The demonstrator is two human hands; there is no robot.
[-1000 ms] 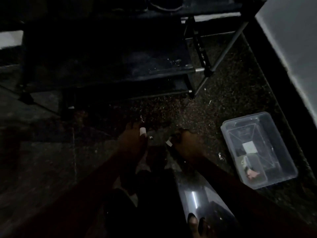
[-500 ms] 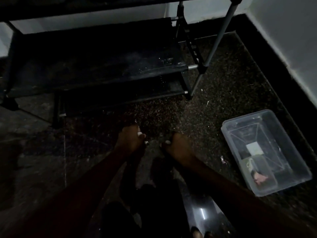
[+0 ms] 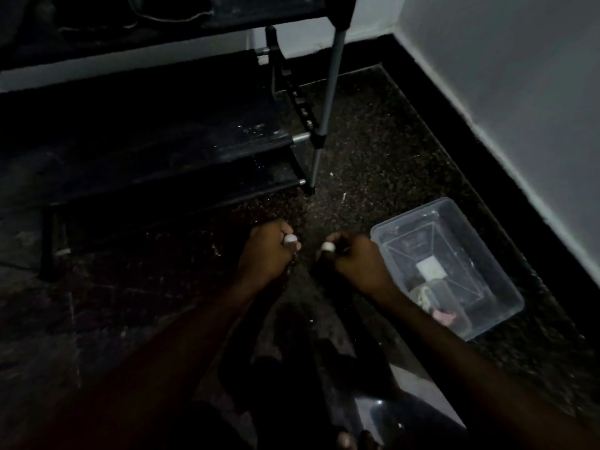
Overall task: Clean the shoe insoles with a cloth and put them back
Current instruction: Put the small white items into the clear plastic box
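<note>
Lighting v. poor; much of the scene is unreadable.

Left hand (image 3: pixel 264 251): low over the floor (image 3: pixel 373 151) at ctr frame, grip curled into a fist, knuckles up. White tip (image 3: pixel 290 238) shows at the thumb side. Cannot tell whether anything is held inside.

Right hand (image 3: pixel 357 261): just beside the left, apart from it, grip likewise curled tight. White band (image 3: pixel 328 246) at its inner edge. A dark shape (image 3: pixel 319 271) sits directly under this fist; contact probable, but the hold itself can't be confirmed.

Insoles and cloth: not identifiable in this light; location can't be stated.

Surroundings:
- Shoe rack (image 3: pixel 162 147), dark shelves w/ metal pole (image 3: pixel 331 92), stands beyond the hands.
- Clear plastic bin (image 3: pixel 418 209) on the floor, just right of the right hand, near the black skirting (image 3: pixel 454 131) and white wall (image 3: pixel 519 76). Inside: white square label (image 3: pixel 430 269), pale crumpled item (image 3: pixel 422 295), pink item (image 3: pixel 444 318).
- Glossy dark object (image 3: pixel 406 414) at btm, right of ctr, under the right forearm.
- Toes (image 3: pixel 347 440) at btm edge.
</note>
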